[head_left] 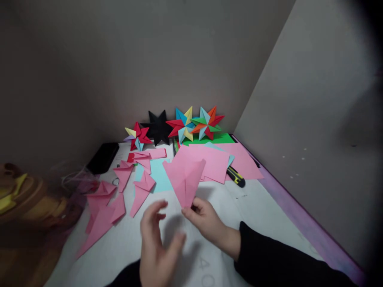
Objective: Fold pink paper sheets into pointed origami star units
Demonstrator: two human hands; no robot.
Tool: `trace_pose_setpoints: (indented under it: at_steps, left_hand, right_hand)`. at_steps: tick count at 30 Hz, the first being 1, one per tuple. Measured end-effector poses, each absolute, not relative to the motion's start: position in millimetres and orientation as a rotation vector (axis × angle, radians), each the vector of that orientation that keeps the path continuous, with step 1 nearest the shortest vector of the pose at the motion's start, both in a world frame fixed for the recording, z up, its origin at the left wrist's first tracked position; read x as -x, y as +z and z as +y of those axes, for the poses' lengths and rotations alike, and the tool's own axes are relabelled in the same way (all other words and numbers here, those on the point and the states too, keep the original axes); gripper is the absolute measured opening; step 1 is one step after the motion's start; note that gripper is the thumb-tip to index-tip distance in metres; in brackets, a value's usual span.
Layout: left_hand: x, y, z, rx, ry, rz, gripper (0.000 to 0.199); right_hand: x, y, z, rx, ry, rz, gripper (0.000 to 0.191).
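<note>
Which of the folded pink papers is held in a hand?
The wide-topped folded paper, pinched at its narrow lower end by the right hand; the other folded pink pieces lie to its left, untouched.

The right hand has its grip pinched on the narrow lower end of a pink folded paper piece, whose wide end points up. The left hand, thumb and fingers parted, hovers just beside it, slightly blurred. On the white-covered surface, folded pink pieces lie to the left, some touching a light blue sheet. A yellow-and-black utility knife lies beside pink sheets. Behind, a black paper star and three multicoloured paper stars lean near the wall.
</note>
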State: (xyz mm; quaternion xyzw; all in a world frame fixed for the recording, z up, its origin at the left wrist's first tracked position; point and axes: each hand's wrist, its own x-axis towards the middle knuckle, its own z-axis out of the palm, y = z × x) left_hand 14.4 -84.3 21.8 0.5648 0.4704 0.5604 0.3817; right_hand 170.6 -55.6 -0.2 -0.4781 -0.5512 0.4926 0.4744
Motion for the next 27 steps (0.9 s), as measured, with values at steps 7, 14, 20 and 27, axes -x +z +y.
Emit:
trace_pose_setpoints:
  at_steps: [7, 14, 20, 27]
  left_hand:
    - [-15.9, 10.9, -50.2, -1.122, 0.983, 1.103, 0.029]
    - [-10.7, 7.4, -49.8, -1.24, 0.975, 1.302, 0.027]
    - [-7.7, 9.1, -50.5, -1.512, 1.016, 1.302, 0.017]
    - [-8.1, 2.5, -46.5, -1.246, 1.04, 1.107, 0.017]
  right_hand:
    - [-168.8, 1.7, -58.9, 1.211, 1.159, -1.723, 0.015]
    - [-179.6, 6.8, -68.1, 0.983, 0.42, -1.839, 0.041]
    - [-178.1, 8.6, -70.9, 1.028, 0.419, -1.883, 0.048]
    - [-177.3, 5.4, -70.2, 0.934, 0.528, -1.608, 0.026]
